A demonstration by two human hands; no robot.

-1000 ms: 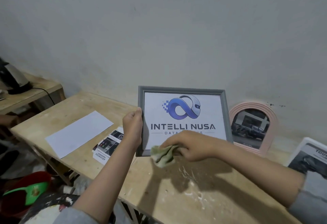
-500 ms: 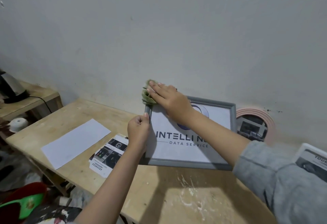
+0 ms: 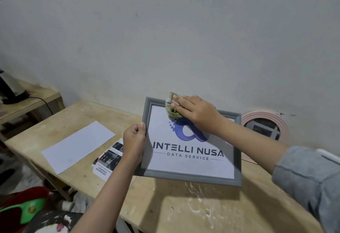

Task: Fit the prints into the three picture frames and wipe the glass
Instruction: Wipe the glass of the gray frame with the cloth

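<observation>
A grey picture frame (image 3: 191, 176) with a logo print reading INTELLI NUSA stands tilted on the wooden table (image 3: 184, 210). My left hand (image 3: 134, 140) grips its left edge. My right hand (image 3: 195, 112) presses a greenish cloth (image 3: 171, 109) flat against the glass at the frame's top, left of centre. A pink arched frame (image 3: 265, 118) with a car print leans on the wall behind, to the right. A white frame's corner (image 3: 327, 156) shows past my right sleeve.
A blank white sheet (image 3: 77, 145) and a printed leaflet (image 3: 108, 159) lie on the table left of the frame. A lower side table (image 3: 27, 104) with a dark appliance and cable stands at far left. Red and green containers (image 3: 22, 210) sit on the floor below.
My right hand carried the cloth from the frame's bottom edge up to its top left corner, then slid it right along the top. The frame tilted back more.
</observation>
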